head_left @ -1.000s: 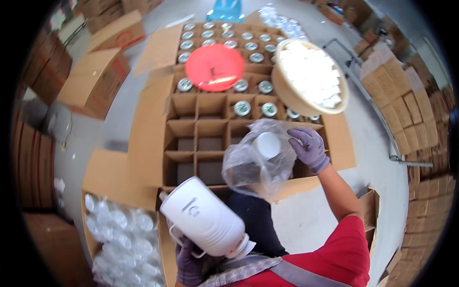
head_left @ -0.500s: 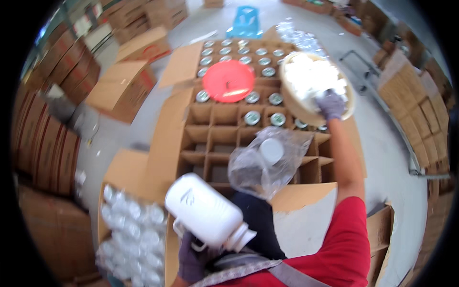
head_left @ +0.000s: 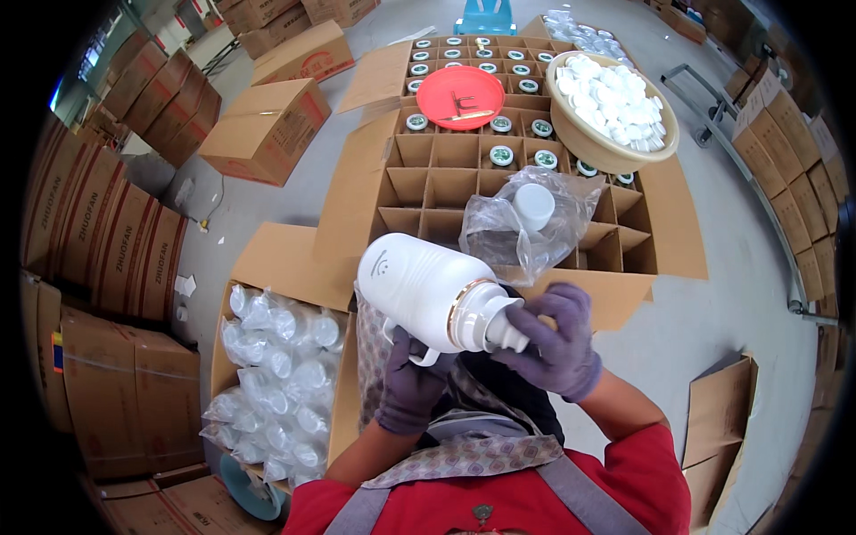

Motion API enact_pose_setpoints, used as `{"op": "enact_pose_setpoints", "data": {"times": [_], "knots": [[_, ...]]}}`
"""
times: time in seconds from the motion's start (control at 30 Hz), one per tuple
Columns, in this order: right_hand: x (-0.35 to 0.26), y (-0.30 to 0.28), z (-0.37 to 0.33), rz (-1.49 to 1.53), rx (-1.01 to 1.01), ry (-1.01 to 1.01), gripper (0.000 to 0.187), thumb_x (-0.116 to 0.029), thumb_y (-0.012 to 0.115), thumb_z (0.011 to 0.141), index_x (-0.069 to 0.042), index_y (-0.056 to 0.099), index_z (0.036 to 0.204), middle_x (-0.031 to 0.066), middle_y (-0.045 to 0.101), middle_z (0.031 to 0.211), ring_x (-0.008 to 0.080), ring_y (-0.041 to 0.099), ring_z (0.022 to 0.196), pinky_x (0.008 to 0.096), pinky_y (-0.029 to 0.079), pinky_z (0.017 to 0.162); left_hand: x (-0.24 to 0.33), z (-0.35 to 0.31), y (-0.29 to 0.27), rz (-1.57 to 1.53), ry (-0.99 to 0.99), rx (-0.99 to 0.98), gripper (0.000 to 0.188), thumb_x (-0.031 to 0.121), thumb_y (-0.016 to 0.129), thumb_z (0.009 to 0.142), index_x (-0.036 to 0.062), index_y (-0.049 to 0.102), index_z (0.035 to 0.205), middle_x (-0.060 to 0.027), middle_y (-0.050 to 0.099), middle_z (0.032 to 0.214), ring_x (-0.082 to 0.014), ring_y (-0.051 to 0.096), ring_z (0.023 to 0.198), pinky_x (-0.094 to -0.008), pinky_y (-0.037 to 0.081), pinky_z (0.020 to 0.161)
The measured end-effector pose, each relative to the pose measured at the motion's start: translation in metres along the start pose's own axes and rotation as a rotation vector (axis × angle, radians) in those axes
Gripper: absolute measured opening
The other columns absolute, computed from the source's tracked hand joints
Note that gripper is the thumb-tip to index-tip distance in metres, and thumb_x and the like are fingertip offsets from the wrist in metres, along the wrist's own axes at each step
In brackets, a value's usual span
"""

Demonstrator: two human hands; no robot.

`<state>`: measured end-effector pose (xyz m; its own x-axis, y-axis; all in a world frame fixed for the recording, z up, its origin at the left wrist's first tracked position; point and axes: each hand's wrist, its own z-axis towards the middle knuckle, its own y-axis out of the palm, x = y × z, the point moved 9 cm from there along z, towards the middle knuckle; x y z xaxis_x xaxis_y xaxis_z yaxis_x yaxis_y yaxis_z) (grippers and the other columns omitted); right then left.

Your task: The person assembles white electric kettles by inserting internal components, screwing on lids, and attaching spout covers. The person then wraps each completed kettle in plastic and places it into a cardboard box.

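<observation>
slanting long axis | white jug (head_left: 417, 287) | mouth near-right, at right hand (head_left: 555, 343)

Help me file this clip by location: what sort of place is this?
Probably a packing area in a warehouse or workshop: stacked cardboard cartons, a divided carton with round lids showing, and a tub heaped with white caps.

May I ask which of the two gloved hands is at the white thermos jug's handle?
The left hand is the one at the handle of the white thermos jug; the right hand is at its neck end instead.
</observation>
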<state>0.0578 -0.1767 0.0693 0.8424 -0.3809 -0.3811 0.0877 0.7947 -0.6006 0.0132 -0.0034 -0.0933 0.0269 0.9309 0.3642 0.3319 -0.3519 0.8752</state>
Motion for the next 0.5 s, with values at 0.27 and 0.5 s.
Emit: {"op": "enact_pose_setpoints", "data": {"times": [0.27,0.5], "knots": [[-0.019,0.034,-0.019,0.442,-0.023,-0.019,0.058,-0.042,0.055,0.095,-0.001,0.047,0.136,0.0271,0.040,0.145,0.0484,0.039,0.131,0.0539,0.029,0.110,-0.009,-0.038,-0.011,0.061,0.023,-0.048,0.049,0.038,0.042,0.103,0.0077,0.040,0.142,-0.0142,0.049,0.141,-0.0316,0.050,0.129,-0.0506,0.045,0.107],[0.003,0.065,-0.027,1.104,-0.092,0.521,0.089,-0.044,0.076,0.081,-0.004,0.035,0.149,0.0113,0.048,0.133,0.0241,0.043,0.128,0.0375,0.032,0.110,-0.017,-0.053,-0.022,-0.163,-0.036,-0.004,0.049,0.035,0.040,0.105,0.0056,0.038,0.144,-0.0144,0.049,0.141,-0.0279,0.049,0.130,-0.0449,0.043,0.109]]}}
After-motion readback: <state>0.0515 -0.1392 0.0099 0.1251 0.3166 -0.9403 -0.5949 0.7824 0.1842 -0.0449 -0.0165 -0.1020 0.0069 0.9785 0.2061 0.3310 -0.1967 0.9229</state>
